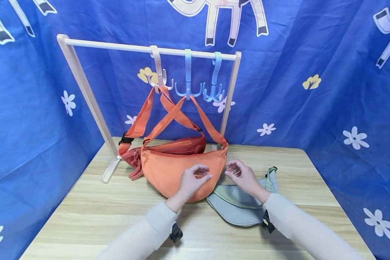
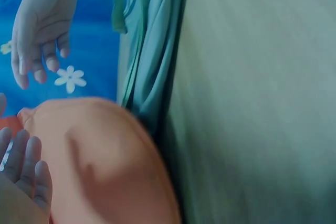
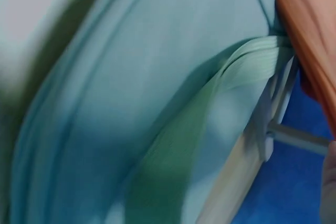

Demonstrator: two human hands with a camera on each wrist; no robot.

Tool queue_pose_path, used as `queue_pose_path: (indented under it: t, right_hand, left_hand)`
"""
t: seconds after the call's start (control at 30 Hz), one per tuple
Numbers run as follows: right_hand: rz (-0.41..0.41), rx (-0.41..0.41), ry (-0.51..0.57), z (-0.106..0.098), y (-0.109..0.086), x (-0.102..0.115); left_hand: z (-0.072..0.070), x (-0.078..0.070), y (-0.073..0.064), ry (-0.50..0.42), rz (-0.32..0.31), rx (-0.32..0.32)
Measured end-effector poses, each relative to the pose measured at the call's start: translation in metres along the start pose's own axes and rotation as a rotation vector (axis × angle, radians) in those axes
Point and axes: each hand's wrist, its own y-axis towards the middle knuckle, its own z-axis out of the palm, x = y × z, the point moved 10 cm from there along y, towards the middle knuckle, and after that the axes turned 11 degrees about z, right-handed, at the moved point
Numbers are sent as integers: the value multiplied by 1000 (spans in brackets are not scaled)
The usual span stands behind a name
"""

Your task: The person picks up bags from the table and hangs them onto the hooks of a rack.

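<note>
An orange crescent bag [image 1: 169, 169] hangs by its strap from the middle blue hook [image 1: 188, 77]. Before its front, toward its right side, is my left hand [image 1: 195, 180], fingers loosely bent and nothing held. My right hand [image 1: 243, 177] hovers just past the bag's right edge, also holding nothing. Below that hand a grey-green bag [image 1: 237, 213] with a green strap [image 3: 168, 166] lies on the table. Behind the orange bag, a dark red bag [image 1: 198, 143] hangs by an orange strap from the pale hook [image 1: 158, 68]. In the left wrist view, both hands appear apart from the orange bag.
A white rack [image 1: 113, 44] stands at the back of the wooden table [image 1: 94, 216]. At the right end of its bar hangs another blue hook [image 1: 216, 79] with no bag on it. A blue patterned cloth [image 1: 279, 90] encloses the back and sides.
</note>
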Motion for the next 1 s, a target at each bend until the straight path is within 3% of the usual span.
queue_pose_path:
  t: [0.1,0.23,0.4,0.63,1.0]
  right_hand:
    - [10,33,2,-4,-5,-8]
    - [9,69,0,-10,-13,-15]
    - [-17,109,-11,-19,-27,-4]
    - [-2,166,-52,-28,-38,-4]
    - [-45,270,-22,-31,-54,-14]
  left_hand:
    - [13,4,-4,-25,16,21]
    - [28,23,-9,-27,36,38]
    - [45,42,-14,-1,33,78]
    - [67,46,-20,18,25,125]
    - [102,44,-27,0,-4,241]
